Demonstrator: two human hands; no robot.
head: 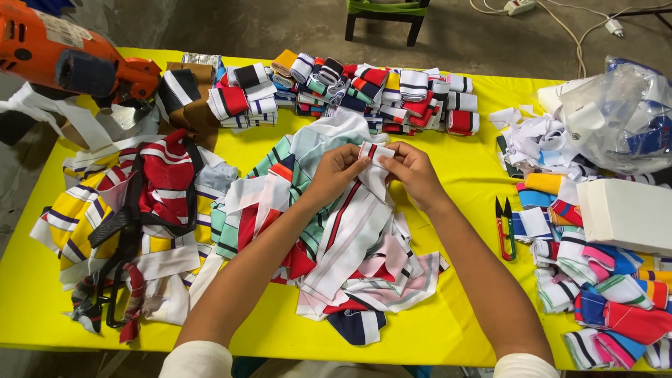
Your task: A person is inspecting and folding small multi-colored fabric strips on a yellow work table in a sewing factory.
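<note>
Both hands meet over the middle of the yellow counter (462, 175), pinching the top end of a white knit strip with red and dark stripes (364, 203). The left hand (337, 171) grips the strip's upper edge from the left with curled fingers, and the right hand (413, 170) pinches the same folded end from the right, so the fingertips of the two hands nearly touch. The strip hangs down from the hands onto a loose heap of striped fabric pieces (329, 259) in white, red, green and pink that lies between the forearms. To the left of that heap sits another pile of yellow, red and white striped pieces (133, 224) with a black strap lying across it. Along the far edge of the counter stands a row of folded, stacked striped bands (364, 94). An orange power tool (63, 59) rests at the far left corner. To the right of the right forearm lie small thread snips with red and green handles (505, 227), apart from the hands. Further right are a white box (623, 213), a clear plastic bag (616, 115), white scraps (539, 140) and a pile of bright folded bands (609, 294) near the counter's right edge.
</note>
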